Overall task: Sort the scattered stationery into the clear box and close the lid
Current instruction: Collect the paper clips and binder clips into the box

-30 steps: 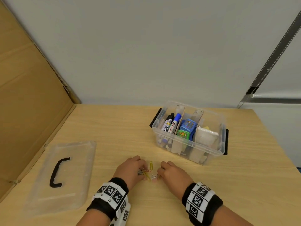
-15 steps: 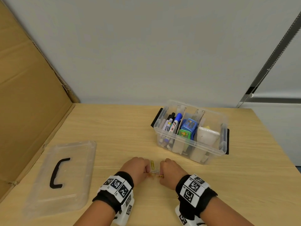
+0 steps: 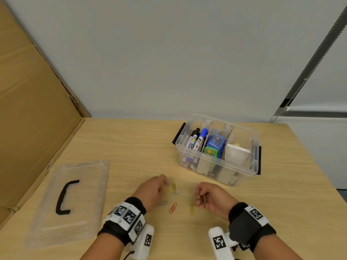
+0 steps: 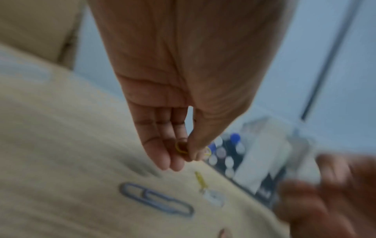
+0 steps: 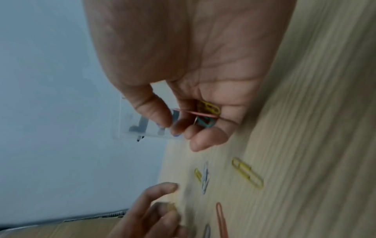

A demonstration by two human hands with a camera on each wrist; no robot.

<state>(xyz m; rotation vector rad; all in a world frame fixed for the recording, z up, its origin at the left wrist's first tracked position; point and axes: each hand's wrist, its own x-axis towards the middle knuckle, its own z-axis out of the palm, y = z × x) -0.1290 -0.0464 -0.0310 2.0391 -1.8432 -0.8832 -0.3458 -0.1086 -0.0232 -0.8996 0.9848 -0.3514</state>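
Here, from the head view, paper clips (image 3: 173,207) lie scattered at 7 o'clock of the clear box (image 3: 217,162). The left hand (image 4: 181,149) pinches 1 yellow clip. The right hand (image 5: 203,119) cups several; the rest need gathering.

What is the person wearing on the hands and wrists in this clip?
Bare hands, no sleeves. Each wrist carries a black band with white patches of black square markers, and a white camera block with another marker beneath it.
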